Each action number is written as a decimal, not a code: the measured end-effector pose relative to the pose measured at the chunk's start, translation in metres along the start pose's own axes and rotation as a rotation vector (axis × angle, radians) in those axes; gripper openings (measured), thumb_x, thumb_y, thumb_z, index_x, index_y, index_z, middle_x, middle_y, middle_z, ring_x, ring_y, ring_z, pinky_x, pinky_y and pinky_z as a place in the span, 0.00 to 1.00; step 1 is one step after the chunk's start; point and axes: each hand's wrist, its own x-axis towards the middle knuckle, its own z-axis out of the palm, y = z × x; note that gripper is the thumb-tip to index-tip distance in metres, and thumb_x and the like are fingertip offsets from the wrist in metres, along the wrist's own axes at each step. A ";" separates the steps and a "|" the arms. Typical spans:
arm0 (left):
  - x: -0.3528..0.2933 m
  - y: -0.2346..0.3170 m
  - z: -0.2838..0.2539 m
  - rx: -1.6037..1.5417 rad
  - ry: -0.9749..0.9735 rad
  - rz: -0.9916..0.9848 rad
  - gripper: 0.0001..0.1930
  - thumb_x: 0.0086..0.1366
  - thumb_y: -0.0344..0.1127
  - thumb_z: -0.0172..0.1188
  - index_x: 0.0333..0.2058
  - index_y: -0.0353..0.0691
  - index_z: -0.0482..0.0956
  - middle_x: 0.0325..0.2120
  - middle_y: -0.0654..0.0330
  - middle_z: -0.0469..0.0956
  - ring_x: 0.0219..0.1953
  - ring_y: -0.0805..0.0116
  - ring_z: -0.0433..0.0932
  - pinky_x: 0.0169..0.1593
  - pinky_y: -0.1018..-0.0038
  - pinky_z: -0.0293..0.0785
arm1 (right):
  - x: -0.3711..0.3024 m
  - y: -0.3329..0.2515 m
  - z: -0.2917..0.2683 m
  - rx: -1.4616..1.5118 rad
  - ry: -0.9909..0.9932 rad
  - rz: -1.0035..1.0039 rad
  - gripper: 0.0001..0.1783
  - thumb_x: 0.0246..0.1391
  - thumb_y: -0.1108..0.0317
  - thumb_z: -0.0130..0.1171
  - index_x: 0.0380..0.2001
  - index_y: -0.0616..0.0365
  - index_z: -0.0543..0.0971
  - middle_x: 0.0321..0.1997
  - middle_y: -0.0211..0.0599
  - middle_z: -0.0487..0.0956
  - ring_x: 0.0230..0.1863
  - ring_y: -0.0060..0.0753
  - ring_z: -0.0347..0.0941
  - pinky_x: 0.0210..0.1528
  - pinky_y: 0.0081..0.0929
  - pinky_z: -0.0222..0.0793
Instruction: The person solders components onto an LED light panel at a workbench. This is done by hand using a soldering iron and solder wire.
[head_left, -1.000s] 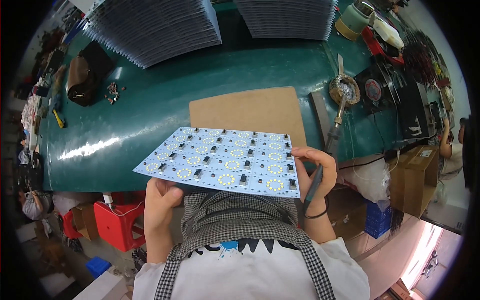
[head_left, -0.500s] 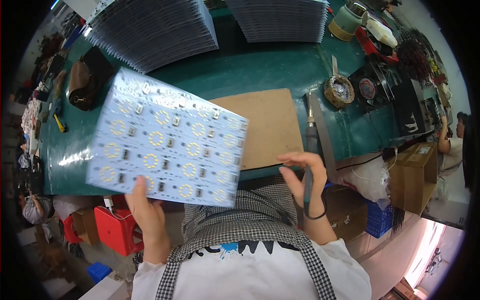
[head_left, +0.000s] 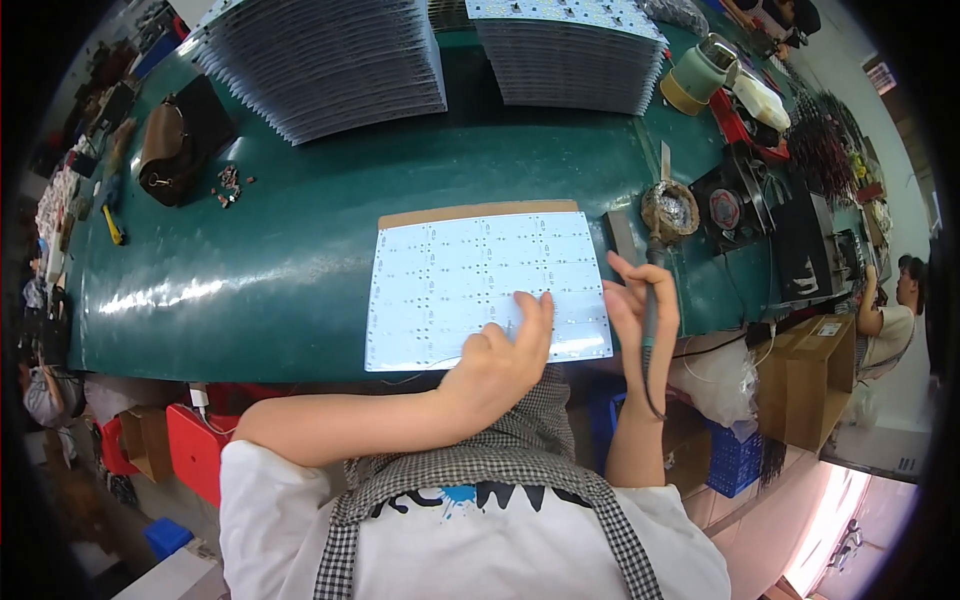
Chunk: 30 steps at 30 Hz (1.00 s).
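Observation:
A white LED circuit board panel (head_left: 480, 265) lies with its plain, finely dotted side up on a brown cardboard sheet (head_left: 470, 211), whose far edge shows beyond it. My left hand (head_left: 502, 362) rests on the near right part of the panel, two fingers stretched over its surface and the others bent. To the right of the panel, my right hand (head_left: 645, 300) holds a soldering iron (head_left: 650, 325) by its dark handle. The iron points away from me toward a round, crusted pot (head_left: 684, 212). Its tip is hard to make out against the pot.
Two tall stacks of panels, left (head_left: 340, 75) and right (head_left: 565, 70), stand at the back. A brown bag (head_left: 165, 155) and small loose bits (head_left: 229, 186) lie at left. A black device (head_left: 725, 205), a green flask (head_left: 698, 75) and a cardboard box (head_left: 805, 370) are at right.
The panel has gone from raised at the left, LED side showing, to lying turned over on the cardboard. My left hand has moved right onto it. The soldering iron has shifted toward the pot.

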 end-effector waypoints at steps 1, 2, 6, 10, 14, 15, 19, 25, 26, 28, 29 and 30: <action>0.002 0.008 0.008 -0.019 -0.002 -0.007 0.26 0.50 0.34 0.54 0.51 0.38 0.76 0.44 0.56 0.75 0.16 0.79 0.62 0.16 0.84 0.59 | 0.001 0.007 0.003 -0.050 -0.008 0.014 0.19 0.49 0.84 0.59 0.43 0.62 0.67 0.56 0.53 0.73 0.48 0.34 0.75 0.47 0.25 0.73; 0.003 0.014 0.014 -0.042 -0.002 -0.011 0.27 0.50 0.34 0.54 0.52 0.38 0.75 0.44 0.56 0.75 0.16 0.79 0.63 0.16 0.83 0.61 | 0.003 0.014 0.003 -0.108 -0.024 0.001 0.20 0.47 0.86 0.60 0.43 0.64 0.68 0.55 0.49 0.74 0.50 0.32 0.74 0.49 0.26 0.72; 0.003 0.019 0.028 -0.126 -0.038 -0.010 0.27 0.52 0.34 0.56 0.54 0.38 0.72 0.42 0.56 0.75 0.17 0.76 0.65 0.17 0.82 0.63 | 0.005 0.048 0.006 -0.146 -0.059 -0.029 0.21 0.48 0.86 0.59 0.46 0.66 0.68 0.55 0.46 0.74 0.52 0.32 0.73 0.54 0.29 0.69; -0.007 -0.008 0.005 -0.662 -0.256 -0.177 0.27 0.55 0.35 0.58 0.55 0.37 0.68 0.36 0.55 0.75 0.22 0.67 0.71 0.25 0.75 0.71 | -0.001 0.052 0.014 -0.437 -0.011 -0.238 0.19 0.45 0.79 0.63 0.43 0.62 0.73 0.51 0.49 0.77 0.49 0.51 0.74 0.50 0.36 0.71; -0.062 -0.050 -0.004 -1.218 -0.294 -0.834 0.22 0.56 0.33 0.54 0.51 0.36 0.71 0.32 0.56 0.76 0.28 0.71 0.73 0.30 0.75 0.71 | -0.001 0.042 0.009 -0.790 0.044 -0.451 0.18 0.43 0.78 0.65 0.41 0.60 0.75 0.47 0.46 0.79 0.45 0.46 0.75 0.47 0.34 0.71; -0.079 -0.066 -0.001 -1.433 -0.247 -1.054 0.22 0.55 0.31 0.52 0.50 0.33 0.71 0.30 0.57 0.77 0.29 0.72 0.73 0.30 0.77 0.69 | 0.003 0.041 0.004 -0.807 0.058 -0.443 0.18 0.43 0.78 0.65 0.41 0.60 0.75 0.47 0.46 0.79 0.45 0.46 0.75 0.47 0.34 0.71; -0.153 -0.137 -0.013 -1.655 0.073 -1.374 0.23 0.61 0.31 0.51 0.54 0.26 0.68 0.36 0.55 0.80 0.24 0.83 0.61 0.31 0.86 0.61 | 0.030 0.035 -0.039 -0.520 0.047 -0.566 0.12 0.46 0.76 0.63 0.37 0.59 0.77 0.33 0.42 0.80 0.29 0.42 0.75 0.32 0.31 0.72; -0.208 -0.217 0.008 -0.674 0.093 -1.467 0.19 0.71 0.39 0.47 0.58 0.40 0.69 0.45 0.51 0.77 0.30 0.73 0.71 0.41 0.75 0.70 | 0.036 0.061 -0.084 -0.844 -0.010 -0.426 0.12 0.48 0.74 0.62 0.38 0.60 0.77 0.28 0.38 0.80 0.23 0.36 0.73 0.27 0.25 0.68; -0.206 -0.221 0.009 -0.039 -0.066 -1.406 0.19 0.71 0.39 0.46 0.58 0.45 0.69 0.46 0.51 0.77 0.33 0.68 0.73 0.44 0.72 0.70 | 0.034 0.060 -0.087 -0.783 0.048 -0.492 0.14 0.50 0.69 0.62 0.41 0.60 0.77 0.27 0.37 0.78 0.21 0.32 0.72 0.26 0.25 0.67; -0.176 -0.226 0.007 -0.019 0.089 -1.352 0.18 0.71 0.40 0.45 0.57 0.47 0.70 0.43 0.51 0.77 0.35 0.63 0.74 0.45 0.69 0.70 | 0.024 0.059 -0.081 -0.467 0.257 -0.344 0.30 0.55 0.46 0.57 0.50 0.61 0.73 0.27 0.36 0.76 0.20 0.24 0.70 0.25 0.23 0.65; -0.156 -0.226 0.007 -0.002 0.241 -1.290 0.17 0.71 0.41 0.44 0.56 0.48 0.71 0.41 0.51 0.77 0.36 0.59 0.75 0.46 0.66 0.69 | 0.023 0.038 -0.072 -0.196 0.286 -0.219 0.39 0.57 0.35 0.46 0.53 0.62 0.71 0.33 0.38 0.77 0.23 0.23 0.71 0.26 0.22 0.66; -0.135 -0.222 0.007 -0.048 0.217 -1.366 0.16 0.71 0.41 0.44 0.53 0.46 0.71 0.39 0.51 0.77 0.37 0.58 0.75 0.45 0.66 0.69 | 0.023 0.030 -0.070 -0.033 0.269 -0.208 0.40 0.57 0.34 0.44 0.53 0.63 0.70 0.36 0.40 0.78 0.25 0.25 0.73 0.27 0.21 0.68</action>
